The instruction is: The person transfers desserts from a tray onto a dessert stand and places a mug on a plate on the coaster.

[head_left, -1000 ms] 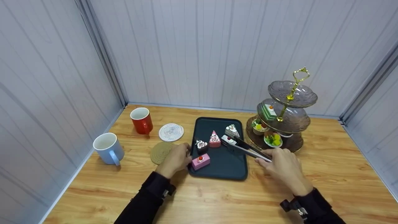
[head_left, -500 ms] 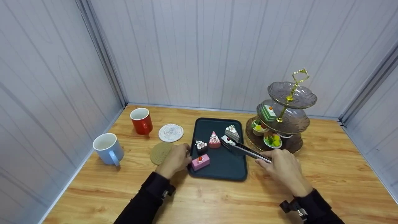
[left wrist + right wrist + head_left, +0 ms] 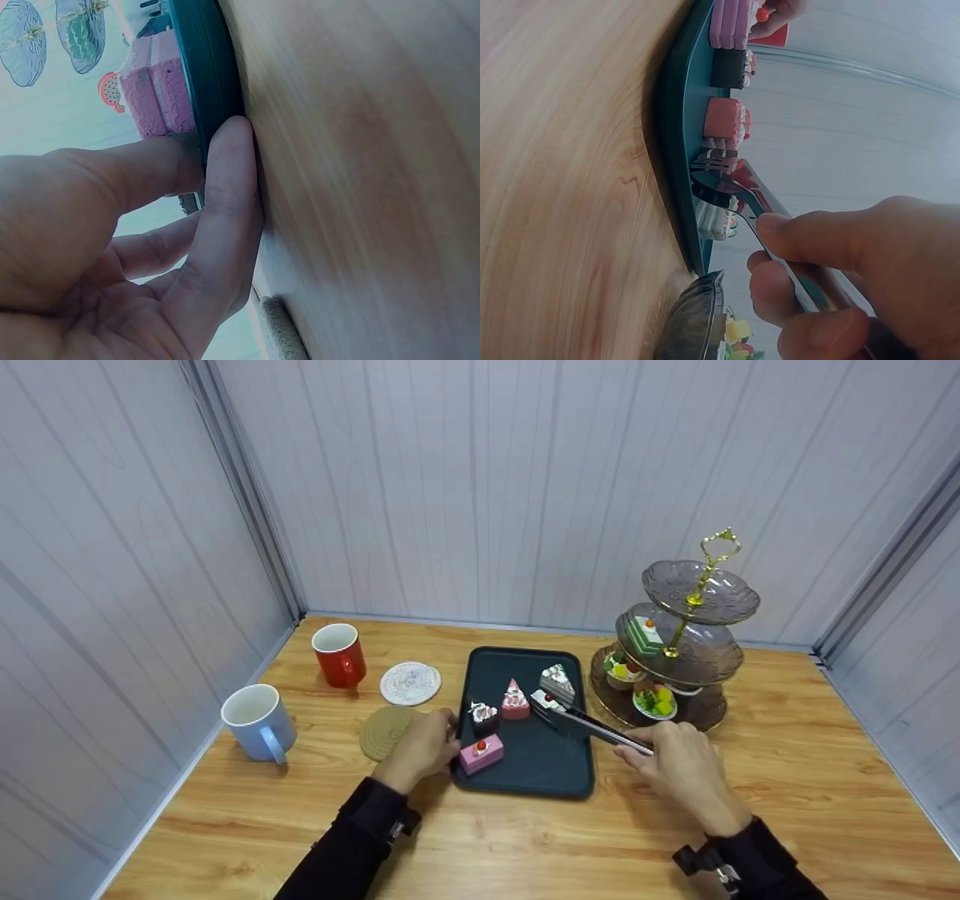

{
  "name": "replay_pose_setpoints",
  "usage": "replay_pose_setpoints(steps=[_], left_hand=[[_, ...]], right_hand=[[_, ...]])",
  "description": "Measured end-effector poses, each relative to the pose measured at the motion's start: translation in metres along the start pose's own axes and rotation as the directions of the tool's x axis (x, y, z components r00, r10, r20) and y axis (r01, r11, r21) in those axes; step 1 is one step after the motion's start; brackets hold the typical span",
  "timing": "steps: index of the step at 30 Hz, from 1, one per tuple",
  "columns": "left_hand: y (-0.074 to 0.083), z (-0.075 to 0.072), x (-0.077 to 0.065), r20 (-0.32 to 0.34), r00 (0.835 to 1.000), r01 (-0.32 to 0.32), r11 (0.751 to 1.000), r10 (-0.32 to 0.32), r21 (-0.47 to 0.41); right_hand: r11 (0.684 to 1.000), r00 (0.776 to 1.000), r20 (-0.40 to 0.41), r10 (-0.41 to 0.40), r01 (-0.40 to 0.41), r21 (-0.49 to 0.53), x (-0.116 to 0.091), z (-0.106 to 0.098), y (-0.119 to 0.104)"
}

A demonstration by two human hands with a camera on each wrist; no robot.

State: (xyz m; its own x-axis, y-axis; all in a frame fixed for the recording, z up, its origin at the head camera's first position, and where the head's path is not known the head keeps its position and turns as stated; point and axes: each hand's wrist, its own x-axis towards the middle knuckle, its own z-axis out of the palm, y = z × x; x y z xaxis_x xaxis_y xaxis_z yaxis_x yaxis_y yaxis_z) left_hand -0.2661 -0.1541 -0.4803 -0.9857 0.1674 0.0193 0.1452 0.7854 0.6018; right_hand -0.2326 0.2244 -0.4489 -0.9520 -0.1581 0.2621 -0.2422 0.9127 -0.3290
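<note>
In the head view my left hand (image 3: 421,746) is at the left rim of the dark tray (image 3: 544,772). The left wrist view shows its thumb and index finger pinching that rim. My right hand (image 3: 684,769) grips metal serving tongs (image 3: 596,727), whose fork-like and flat ends are around a small white-topped cake (image 3: 546,701) with a red cherry. Right behind this cake is a grey layered cake wedge (image 3: 557,681). A pink cake wedge (image 3: 514,703), a dark cake (image 3: 484,717) with white topping and a pink rectangular cake (image 3: 480,756) occupy the tray's left half.
A three-tier stand (image 3: 701,600) is right of the tray, holding a green layered cake (image 3: 645,634) and fruit tarts (image 3: 654,703). On the left are a red mug (image 3: 341,660), a light-blue mug (image 3: 259,724), a white coaster (image 3: 409,683) and a woven coaster (image 3: 382,731).
The tongs' spread ends have come together around the white-topped cake, the upper arm leaving the grey wedge. The left hand has stayed on the tray rim.
</note>
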Motion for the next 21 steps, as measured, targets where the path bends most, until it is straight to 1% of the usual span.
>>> replay_pose_setpoints(steps=[3, 9, 12, 15, 21], left_hand=[[0.000, 0.000, -0.001, 0.006, 1.000, 0.017, 1.000, -0.017, -0.017], [-0.001, 0.001, 0.000, 0.039, 0.997, 0.072, 0.996, -0.070, -0.048], [0.000, 0.001, 0.000, 0.054, 0.995, 0.092, 0.994, -0.089, -0.057], [0.001, 0.001, 0.000, 0.052, 0.995, 0.089, 0.995, -0.086, -0.053], [0.002, 0.000, 0.001, 0.057, 0.994, 0.094, 0.994, -0.091, -0.046]], right_hand=[[1.000, 1.000, -0.014, -0.005, 0.005, 0.005, -0.001, -0.001, -0.001], [1.000, 0.999, -0.043, -0.004, 0.004, 0.011, -0.001, -0.005, -0.001], [1.000, 0.999, -0.045, 0.004, -0.003, 0.015, -0.002, -0.009, 0.000], [1.000, 0.999, -0.043, 0.008, -0.007, 0.018, -0.002, -0.013, 0.000], [1.000, 0.998, -0.069, 0.002, 0.000, 0.026, -0.004, -0.020, -0.001]])
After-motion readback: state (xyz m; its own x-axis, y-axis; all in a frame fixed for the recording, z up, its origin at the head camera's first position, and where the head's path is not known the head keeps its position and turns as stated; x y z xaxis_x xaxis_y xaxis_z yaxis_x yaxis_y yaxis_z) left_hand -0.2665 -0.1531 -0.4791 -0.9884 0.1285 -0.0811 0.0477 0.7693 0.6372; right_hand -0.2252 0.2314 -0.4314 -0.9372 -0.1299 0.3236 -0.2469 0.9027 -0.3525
